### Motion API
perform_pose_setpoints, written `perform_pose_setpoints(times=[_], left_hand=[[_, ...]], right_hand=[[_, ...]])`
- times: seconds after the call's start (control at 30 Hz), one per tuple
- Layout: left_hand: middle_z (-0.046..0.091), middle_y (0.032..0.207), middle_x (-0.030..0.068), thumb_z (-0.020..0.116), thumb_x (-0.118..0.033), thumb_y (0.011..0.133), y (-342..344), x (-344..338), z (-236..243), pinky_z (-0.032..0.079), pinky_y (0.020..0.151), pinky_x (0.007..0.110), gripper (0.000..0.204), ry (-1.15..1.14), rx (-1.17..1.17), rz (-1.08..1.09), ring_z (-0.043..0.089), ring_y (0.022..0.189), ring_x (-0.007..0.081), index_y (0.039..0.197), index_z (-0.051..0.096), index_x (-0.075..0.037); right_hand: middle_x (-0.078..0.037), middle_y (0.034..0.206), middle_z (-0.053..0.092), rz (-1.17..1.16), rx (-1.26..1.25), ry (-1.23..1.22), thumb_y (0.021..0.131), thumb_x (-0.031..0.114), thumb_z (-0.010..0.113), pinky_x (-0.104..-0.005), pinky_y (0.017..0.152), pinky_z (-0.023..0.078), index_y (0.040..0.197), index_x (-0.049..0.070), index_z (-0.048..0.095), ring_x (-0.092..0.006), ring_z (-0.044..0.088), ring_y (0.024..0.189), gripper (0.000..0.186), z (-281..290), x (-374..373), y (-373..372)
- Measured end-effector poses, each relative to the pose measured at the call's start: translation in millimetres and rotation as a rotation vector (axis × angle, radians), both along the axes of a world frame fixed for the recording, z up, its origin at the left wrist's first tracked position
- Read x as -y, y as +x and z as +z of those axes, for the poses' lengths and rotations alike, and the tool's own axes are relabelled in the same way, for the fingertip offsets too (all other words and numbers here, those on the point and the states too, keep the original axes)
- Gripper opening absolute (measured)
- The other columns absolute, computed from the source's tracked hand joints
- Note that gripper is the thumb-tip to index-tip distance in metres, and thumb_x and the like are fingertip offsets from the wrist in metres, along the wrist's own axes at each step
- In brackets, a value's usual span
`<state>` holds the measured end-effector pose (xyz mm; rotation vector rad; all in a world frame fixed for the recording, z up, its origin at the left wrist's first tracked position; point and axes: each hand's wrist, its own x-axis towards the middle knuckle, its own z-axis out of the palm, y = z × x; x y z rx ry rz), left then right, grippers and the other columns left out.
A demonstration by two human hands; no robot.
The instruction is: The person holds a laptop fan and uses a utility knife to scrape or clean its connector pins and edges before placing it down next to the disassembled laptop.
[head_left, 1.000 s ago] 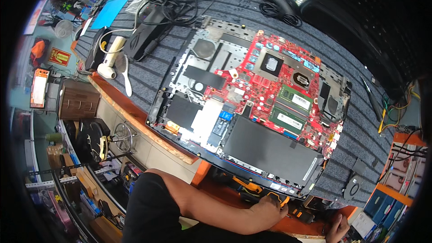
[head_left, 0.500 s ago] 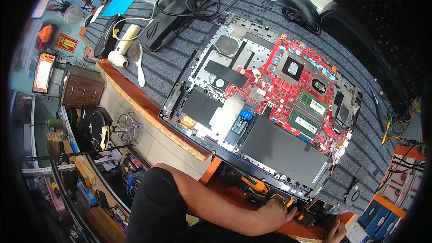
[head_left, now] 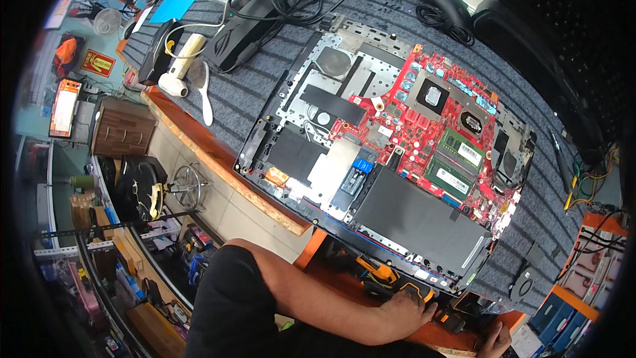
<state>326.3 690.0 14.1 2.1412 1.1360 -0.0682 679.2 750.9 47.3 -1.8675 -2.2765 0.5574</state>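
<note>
While the front edge of the opened laptop overhead crowds the reach, the rounded yellow-and-black tool (head_left: 419,290) lies in the open reddish-brown wooden drawer (head_left: 331,286), just below that edge. The left hand (head_left: 401,316) rests against it with bent fingers, yet I cannot tell whether its grip holds the tool or merely touches it, since the palm is turned from view. To work well here, it seems best to settle the fingers around the tool's body first, keep the wrist low, and draw away from the laptop rather than straight up. Just beside it sit a longer yellow-and-black tool (head_left: 379,269) and a small black block with an orange patch (head_left: 452,321), which could snag, so a slow, separate movement looks wise. The right hand (head_left: 493,341) is near the drawer's right end, its fingers curled; how wide its grip stands, I cannot tell. Above, the black-framed laptop (head_left: 384,159) lies with its red circuit board (head_left: 411,119) and flat black battery (head_left: 421,215) bare, so nothing hard should swing across them. It sits on the desk covered in grey, dark-striped cloth (head_left: 238,101), with a small black fan (head_left: 523,285) to its right.
</note>
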Motion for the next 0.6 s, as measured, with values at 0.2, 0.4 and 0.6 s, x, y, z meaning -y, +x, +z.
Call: perform_pose_setpoints(times=[0.2,0.4,0.6], left_hand=[[0.071,0.1,0.0081,0.058,-0.018,0.096,-25,-9,12,0.053,0.072,0.037,0.05,0.453,0.277,-0.121,0.07,0.091,0.0244,0.141,0.06,0.002],[0.076,0.115,0.0068,0.07,-0.03,0.097,-168,-43,94,0.049,0.088,0.04,0.047,0.748,0.536,0.576,0.068,0.1,0.0246,0.135,0.068,-0.002],[0.071,0.141,0.0133,0.038,-0.047,0.106,-259,-18,48,0.029,0.116,0.046,0.077,0.925,0.209,0.81,0.059,0.129,0.0325,0.164,0.032,0.004]], right_hand=[[-0.017,0.064,0.042,-0.016,-0.077,0.092,0.114,0.024,0.048,-0.0453,0.058,0.031,0.075,-0.004,0.045,-0.0251,0.039,0.058,0.048,-31,1,29],[-0.012,0.063,0.037,-0.05,-0.081,0.159,0.115,0.027,0.05,-0.0419,0.057,0.029,0.075,-0.002,0.041,-0.0186,0.035,0.06,0.051,-36,3,38],[-0.011,0.064,0.035,-0.055,-0.057,0.198,0.114,0.026,0.052,-0.0414,0.057,0.028,0.073,-0.002,0.038,-0.0176,0.033,0.061,0.052,-32,4,30]])
